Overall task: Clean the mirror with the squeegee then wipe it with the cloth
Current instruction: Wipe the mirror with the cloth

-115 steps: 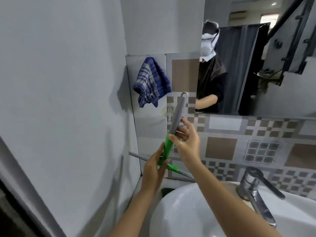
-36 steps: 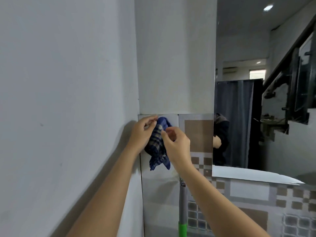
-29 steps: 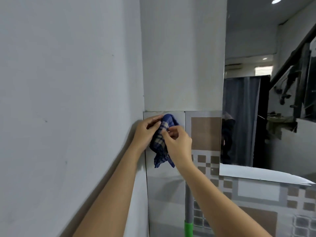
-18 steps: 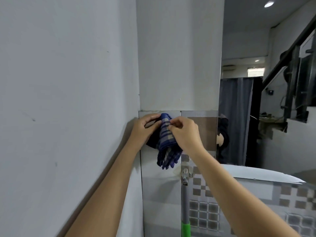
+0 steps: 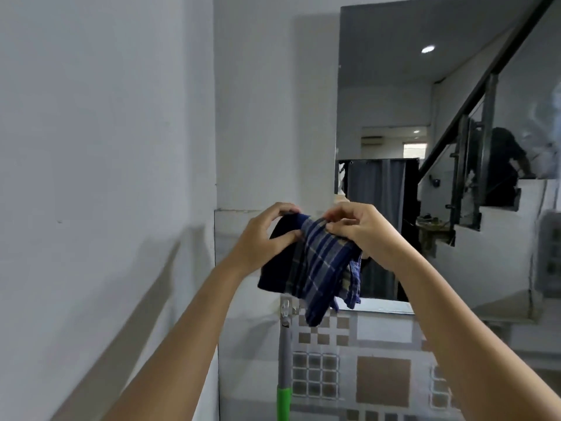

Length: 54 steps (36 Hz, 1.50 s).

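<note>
Plaid cloth (image 5: pixel 318 262) pinched by left hand (image 5: pixel 264 238) & right hand (image 5: pixel 361 232), both raised w/ arms outstretched.

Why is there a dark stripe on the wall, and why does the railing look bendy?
Head view: the stripe on the left wall is the shadow of the raised left arm, under the left hand; the wide-angle lens distorts lines near the edges; the ceiling light in the mirror is a bright glare spot.
</note>
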### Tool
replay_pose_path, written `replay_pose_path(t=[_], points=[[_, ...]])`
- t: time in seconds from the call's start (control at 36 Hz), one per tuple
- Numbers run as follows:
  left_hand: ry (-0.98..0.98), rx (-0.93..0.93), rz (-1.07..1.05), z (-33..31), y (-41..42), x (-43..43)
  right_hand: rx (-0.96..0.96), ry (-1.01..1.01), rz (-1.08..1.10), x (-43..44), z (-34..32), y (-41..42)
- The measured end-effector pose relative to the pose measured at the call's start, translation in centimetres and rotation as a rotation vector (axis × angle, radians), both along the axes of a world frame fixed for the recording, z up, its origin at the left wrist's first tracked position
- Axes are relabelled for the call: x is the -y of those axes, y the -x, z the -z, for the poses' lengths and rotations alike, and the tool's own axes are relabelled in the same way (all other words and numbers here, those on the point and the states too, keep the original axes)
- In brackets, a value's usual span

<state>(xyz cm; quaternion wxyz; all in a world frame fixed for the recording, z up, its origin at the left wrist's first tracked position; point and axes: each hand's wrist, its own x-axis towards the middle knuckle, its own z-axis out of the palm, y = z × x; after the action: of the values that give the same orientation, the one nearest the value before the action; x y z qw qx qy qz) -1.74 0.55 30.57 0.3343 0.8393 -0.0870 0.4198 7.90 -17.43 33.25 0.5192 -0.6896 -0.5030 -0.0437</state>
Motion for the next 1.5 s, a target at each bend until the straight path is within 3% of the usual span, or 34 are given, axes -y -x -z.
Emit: replay_pose_path(t=[0.11,0.28,0.5,0.69,0.89,1.0,1.08,1.19,1.5], points=[[0.041,-0.204,0.106,2.9,-1.1,3.8,-0.011,0.026,0.055,3.6,3.1,-0.9],[0.253,-0.409,0.212,7.8,-3.6,9.6,0.069,0.145,0.249,9.3,6.7,-3.0],[0.333,-0.327,0.299,8.3,-6.6,16.6,0.115,0.119,0.397,17.4,7.6,-5.9],[0.247,-0.184,0.213,7.3,-9.2,21.4,0.086,0.043,0.411,22.1,7.3,-8.8],[0.192,-0.073,0.072,5.6,-11.4,24.4,0.100,-0.112,0.448,23.6,8.2,-10.4],[0.153,-0.049,0.005,4.1,-12.2,25.4,0.183,-0.358,0.542,23.6,8.9,-9.2],[0.147,-0.052,-0.023,2.6,-13.0,25.6,0.149,-0.532,0.470,22.4,10.1,-7.0],[0.123,-0.076,-0.023,0.3,-14.4,25.2,0.039,-0.599,0.345,19.1,11.5,-5.6],[0.227,-0.276,0.219,-9.7,-15.7,23.9,0.178,-0.638,0.651,12.5,4.5,-10.3]])
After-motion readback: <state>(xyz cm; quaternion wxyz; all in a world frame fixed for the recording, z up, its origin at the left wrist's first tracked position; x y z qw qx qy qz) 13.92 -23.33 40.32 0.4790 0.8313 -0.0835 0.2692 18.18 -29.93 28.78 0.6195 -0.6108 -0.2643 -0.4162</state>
